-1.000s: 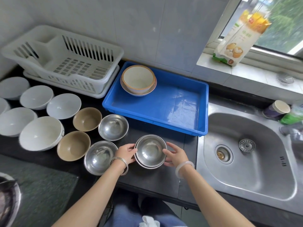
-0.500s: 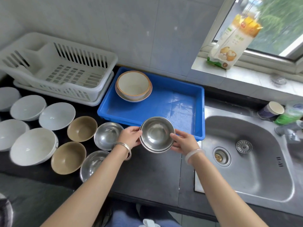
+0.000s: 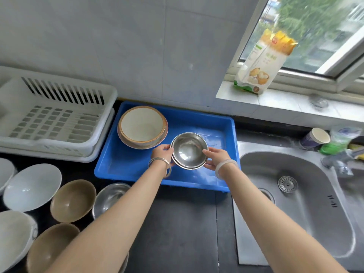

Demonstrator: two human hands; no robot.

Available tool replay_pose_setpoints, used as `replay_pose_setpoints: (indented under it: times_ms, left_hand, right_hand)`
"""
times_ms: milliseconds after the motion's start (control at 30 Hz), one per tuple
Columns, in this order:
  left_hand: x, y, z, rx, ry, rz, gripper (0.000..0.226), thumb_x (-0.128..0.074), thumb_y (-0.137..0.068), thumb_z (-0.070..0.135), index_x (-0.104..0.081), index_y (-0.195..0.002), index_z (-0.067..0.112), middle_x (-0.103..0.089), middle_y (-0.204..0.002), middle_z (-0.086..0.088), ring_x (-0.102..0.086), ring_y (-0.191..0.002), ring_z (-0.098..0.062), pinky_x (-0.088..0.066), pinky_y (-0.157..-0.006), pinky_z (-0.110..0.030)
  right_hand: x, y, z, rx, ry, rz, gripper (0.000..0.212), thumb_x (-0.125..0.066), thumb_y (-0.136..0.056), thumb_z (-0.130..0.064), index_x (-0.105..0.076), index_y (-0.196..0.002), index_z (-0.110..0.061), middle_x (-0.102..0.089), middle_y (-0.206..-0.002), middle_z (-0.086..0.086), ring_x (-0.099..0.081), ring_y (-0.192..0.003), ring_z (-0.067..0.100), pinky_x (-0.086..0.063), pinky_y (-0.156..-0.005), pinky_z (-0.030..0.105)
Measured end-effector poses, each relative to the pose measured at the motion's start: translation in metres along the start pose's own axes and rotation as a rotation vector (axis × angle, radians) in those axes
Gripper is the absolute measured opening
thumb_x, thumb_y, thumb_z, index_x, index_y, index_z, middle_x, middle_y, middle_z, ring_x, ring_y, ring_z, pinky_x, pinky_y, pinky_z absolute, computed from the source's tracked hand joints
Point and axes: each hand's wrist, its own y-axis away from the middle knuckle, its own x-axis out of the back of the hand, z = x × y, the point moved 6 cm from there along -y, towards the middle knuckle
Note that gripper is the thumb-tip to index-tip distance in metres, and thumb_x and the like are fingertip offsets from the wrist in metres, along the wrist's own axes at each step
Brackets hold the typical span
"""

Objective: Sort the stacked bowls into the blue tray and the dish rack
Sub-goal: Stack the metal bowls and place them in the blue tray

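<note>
Item, steel bowls [image 3: 189,150]: a nested stack, two rims showing. I am holding them level over the middle of the blue tray [image 3: 163,183], just beside the cream bowls [image 3: 142,127] sitting in its far left corner, so like is going with like. Whether the stack is touching the tray floor, I cannot tell

Item, left hand [image 3: 162,154]: fingers curling round the left rim, gripping

Item, right hand [image 3: 215,156]: gripping the right rim likewise. I am using both, I judge, to keep the stack from sliding apart

Item, dish rack [image 3: 59,115]: standing just left of the tray

Item, white bowl [image 3: 32,187], brown bowl [image 3: 72,200], another steel bowl [image 3: 112,195]: waiting on the counter, so most of the sorting is remaining
</note>
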Motion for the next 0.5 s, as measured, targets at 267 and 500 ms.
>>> replay_pose_setpoints:
  times_ms: [267, 500]
  left_hand:
    - [-0.014, -0.047, -0.018, 0.089, 0.104, 0.018, 0.016, -0.048, -0.091, 0.006, -0.058, -0.100, 0.013, -0.059, -0.101, -0.011, -0.058, -0.090, -0.028, -0.052, -0.071, -0.039]
    - [-0.016, -0.059, -0.027, 0.078, 0.268, 0.005, 0.022, -0.054, -0.090, 0.008, -0.057, -0.111, 0.002, -0.061, -0.106, -0.015, -0.060, -0.090, -0.025, -0.051, -0.074, -0.034]
  right_hand:
    - [-0.006, -0.048, 0.002, 0.012, -0.040, 0.046, 0.035, -0.058, -0.089, -0.010, -0.055, -0.124, -0.005, -0.061, -0.108, 0.008, -0.064, -0.082, 0.023, -0.052, -0.084, 0.027]
    - [-0.012, -0.042, 0.011, 0.005, -0.237, 0.015, 0.035, -0.054, -0.093, -0.010, -0.051, -0.128, -0.014, -0.057, -0.119, 0.011, -0.065, -0.087, 0.027, -0.057, -0.073, 0.027]
